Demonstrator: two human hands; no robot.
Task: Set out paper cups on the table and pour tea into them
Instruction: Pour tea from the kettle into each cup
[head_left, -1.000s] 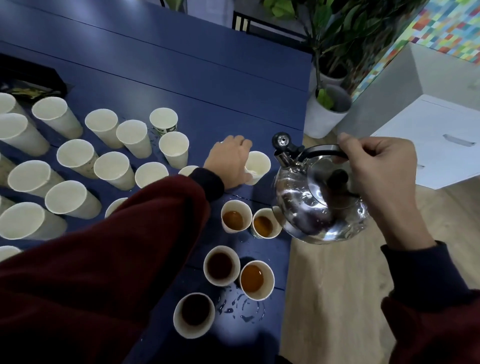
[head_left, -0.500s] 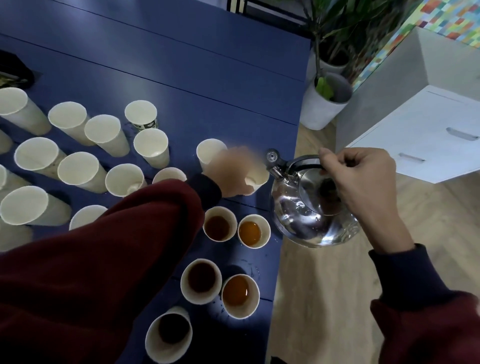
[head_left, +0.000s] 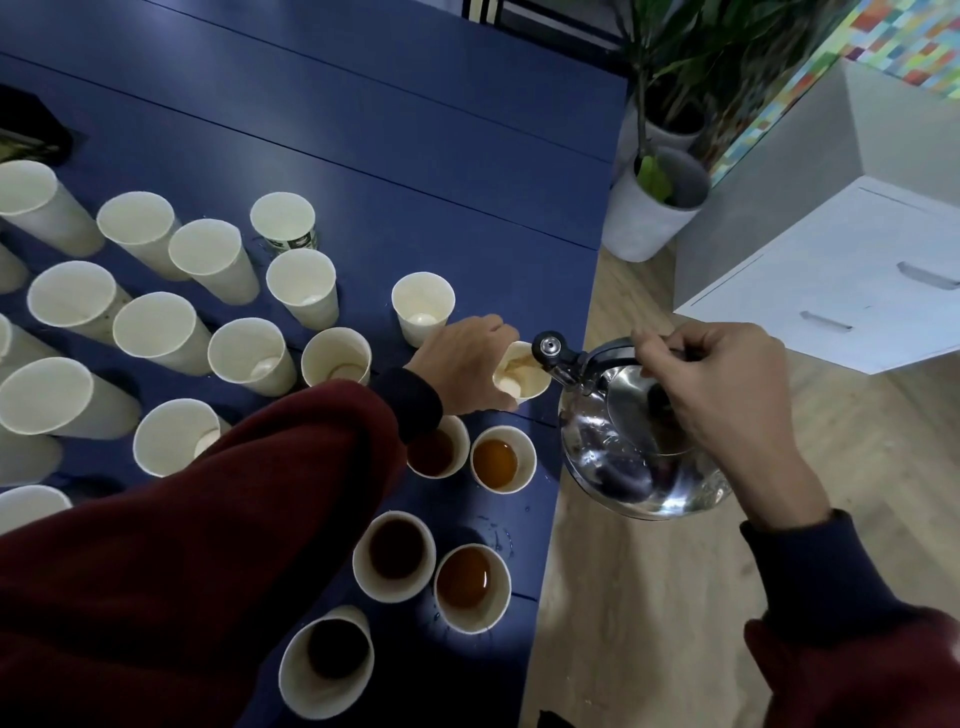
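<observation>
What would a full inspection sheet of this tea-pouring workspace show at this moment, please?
Surface: blue table, water droplets beside the filled cups.
Job's things: five filled cups near the table edge; many empty cups to the left; steel kettle, spout at the held cup, no stream visible.
Clutter: dark object at the far left edge, unclear.
Hands: left hand grips the held cup; right hand holds the kettle's handle.
Cables: nothing seen.
Surroundings: potted plant, white drawer unit, wooden floor.
</observation>
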